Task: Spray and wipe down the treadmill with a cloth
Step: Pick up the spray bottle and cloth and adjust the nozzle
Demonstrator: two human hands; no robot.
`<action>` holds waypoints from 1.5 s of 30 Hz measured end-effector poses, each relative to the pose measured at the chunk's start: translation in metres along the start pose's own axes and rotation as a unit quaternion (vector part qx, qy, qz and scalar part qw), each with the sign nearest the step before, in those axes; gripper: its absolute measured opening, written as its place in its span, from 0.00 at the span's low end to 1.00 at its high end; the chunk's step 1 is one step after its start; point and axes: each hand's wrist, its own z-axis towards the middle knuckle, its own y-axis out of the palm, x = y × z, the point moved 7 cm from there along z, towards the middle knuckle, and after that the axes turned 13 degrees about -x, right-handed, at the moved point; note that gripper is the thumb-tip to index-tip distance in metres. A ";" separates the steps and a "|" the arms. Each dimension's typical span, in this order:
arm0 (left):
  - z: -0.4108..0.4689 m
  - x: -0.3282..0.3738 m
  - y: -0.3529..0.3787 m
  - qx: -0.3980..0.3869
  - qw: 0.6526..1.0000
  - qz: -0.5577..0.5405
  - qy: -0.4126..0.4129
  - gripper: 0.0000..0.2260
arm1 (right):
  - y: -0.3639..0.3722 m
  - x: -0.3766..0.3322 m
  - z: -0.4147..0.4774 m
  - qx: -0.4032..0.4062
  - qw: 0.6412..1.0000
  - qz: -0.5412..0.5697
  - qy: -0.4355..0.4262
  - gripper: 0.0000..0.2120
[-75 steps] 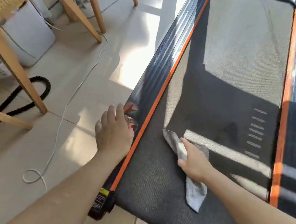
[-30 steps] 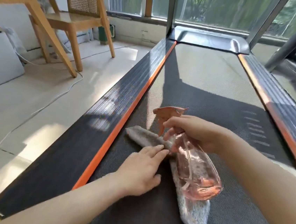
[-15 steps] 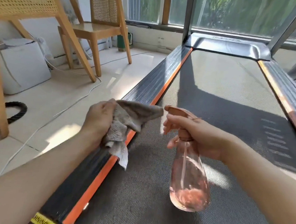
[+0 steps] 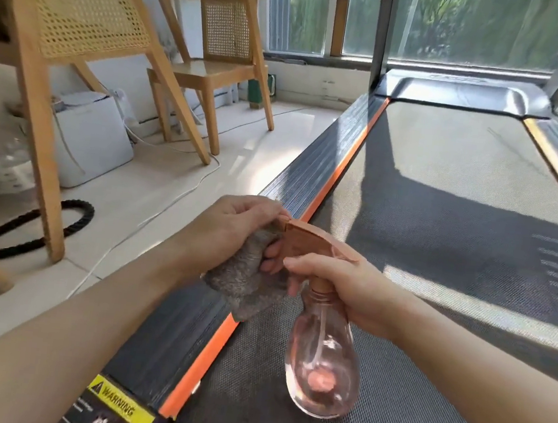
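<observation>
Left, on the floor: wooden chair (image 4: 216, 74), black rope (image 4: 73, 220), white cable (image 4: 175, 197). My left hand (image 4: 234, 230) grips the grey cloth (image 4: 245, 287), bunched up, above the near left rail of the treadmill (image 4: 313, 166). The spray bottle (image 4: 321, 353) has its nozzle against the cloth, pointing left. My right hand (image 4: 345, 287) is wrapped round the bottle neck. The bottle body hangs over the belt (image 4: 444, 194), with a little pinkish liquid at the bottom.

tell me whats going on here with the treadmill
A person is cleaning a treadmill. The left hand grips a bunched grey cloth above the near side rail. The right hand holds a clear pink spray bottle by its neck, nozzle close to the cloth, seemingly about to wet it.
</observation>
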 end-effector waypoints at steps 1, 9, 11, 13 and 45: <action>0.000 0.003 0.002 -0.011 1.000 0.012 0.018 0.22 | 0.001 -0.003 0.000 -0.004 1.000 -0.004 -0.011 0.13; 0.002 0.009 0.013 0.042 0.996 0.059 0.055 0.25 | 0.006 -0.015 -0.003 0.008 0.990 -0.135 -0.044 0.05; 0.004 0.004 0.011 0.057 0.997 0.048 0.013 0.27 | 0.004 -0.020 -0.005 0.022 0.967 -0.246 -0.057 0.03; 0.008 -0.008 0.008 0.055 0.996 0.049 -0.057 0.27 | -0.002 -0.023 -0.006 0.051 0.935 -0.345 -0.061 0.04; 0.105 0.016 0.247 -0.181 0.967 0.052 -0.171 0.26 | -0.086 0.006 -0.234 0.225 0.955 -0.022 0.192 0.12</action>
